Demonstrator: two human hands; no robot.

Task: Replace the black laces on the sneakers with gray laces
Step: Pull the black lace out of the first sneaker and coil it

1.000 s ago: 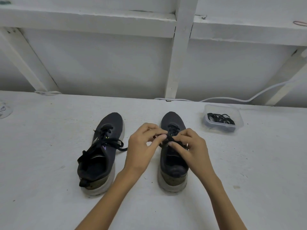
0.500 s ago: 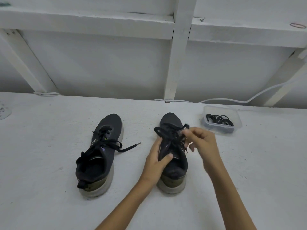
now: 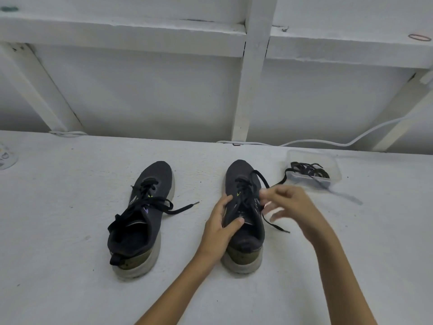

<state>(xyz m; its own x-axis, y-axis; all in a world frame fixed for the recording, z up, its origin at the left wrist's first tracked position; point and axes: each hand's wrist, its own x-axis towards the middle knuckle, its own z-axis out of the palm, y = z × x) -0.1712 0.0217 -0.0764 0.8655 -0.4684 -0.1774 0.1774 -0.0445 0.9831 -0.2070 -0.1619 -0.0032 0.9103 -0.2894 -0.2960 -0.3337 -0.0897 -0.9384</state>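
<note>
Head view: I am looking down at a white table [image 3: 70,231] where two dark sneakers are standing side by side, toes pointing away from me. My left hand [image 3: 219,231] is gripping the right sneaker [image 3: 248,233] from its left side, fingers lying along the upper and thumb pressing over the collar near the tongue. My right hand [image 3: 293,205] is hovering over the same shoe's right side, smeared by motion. Its fingers [image 3: 269,195] are bending toward the eyelets, but I cannot tell whether they are pinching anything. The black lace [image 3: 260,178] on this shoe is lying undone, one end running over the toe and the other trailing on the table just right of the shoe. The left sneaker [image 3: 140,221] is sitting well apart from my hands, its black lacing [image 3: 150,198] threaded, one loose end lying out to its right. Behind my right hand a clear tub [image 3: 335,167] is holding tangled dark-looking laces [image 3: 309,171]. One strand is hanging over its left rim and a paler grayish strand [image 3: 344,197] is trailing onto the table.
</note>
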